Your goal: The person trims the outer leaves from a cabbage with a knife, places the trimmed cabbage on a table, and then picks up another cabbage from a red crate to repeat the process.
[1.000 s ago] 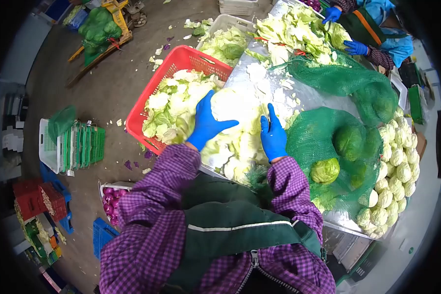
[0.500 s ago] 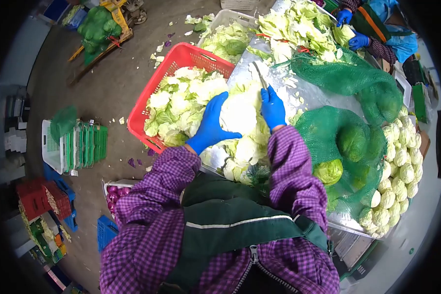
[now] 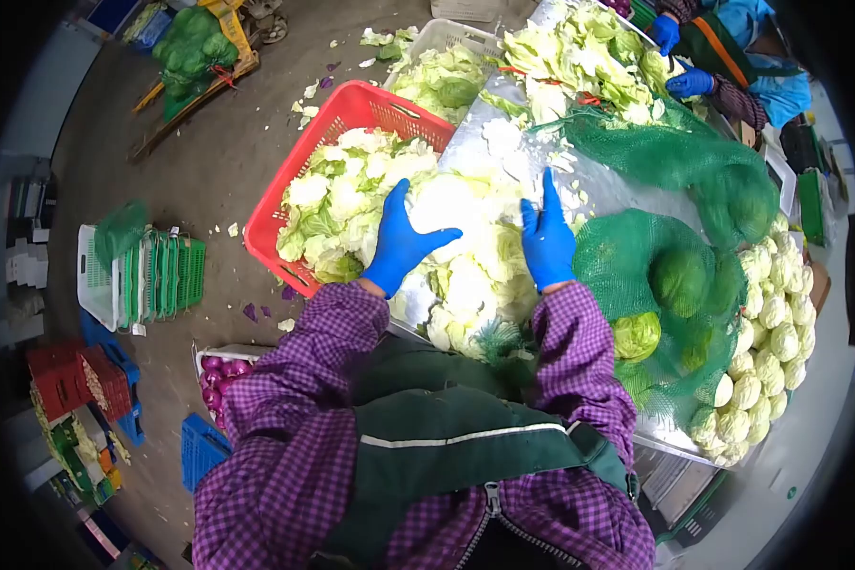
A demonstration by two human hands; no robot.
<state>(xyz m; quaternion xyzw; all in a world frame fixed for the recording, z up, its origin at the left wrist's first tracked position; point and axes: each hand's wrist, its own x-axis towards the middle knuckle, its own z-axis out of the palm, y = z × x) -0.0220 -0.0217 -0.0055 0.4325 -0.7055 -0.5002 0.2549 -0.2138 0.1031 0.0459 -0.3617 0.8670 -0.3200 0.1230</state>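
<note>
Pale green cabbage leaves (image 3: 475,252) lie in a loose heap on the near end of the steel worktop (image 3: 627,195), close against the person's chest and right at the worktop's left edge. The left hand (image 3: 399,242), in a blue glove, lies flat on the left flank of the heap with fingers spread wide and the thumb pointing toward the middle; it grips nothing. The right hand (image 3: 548,237), gloved the same, presses on the right flank with fingers stretched out and held together, likewise closed on nothing that can be seen. Just beside the worktop's left edge, below the left hand, stands a red crate (image 3: 351,106) filled with more loose leaves. To the right of the right hand a green net bag (image 3: 627,252) rests on the worktop with whole cabbages inside, and beyond it a band of trimmed heads (image 3: 774,323) runs along the far right edge. Farther up the worktop lies a second pile of leaves (image 3: 579,52), where a co-worker's gloved hand (image 3: 689,84) is at work, and a white crate (image 3: 446,40) of leaves stands behind the red one.
</note>
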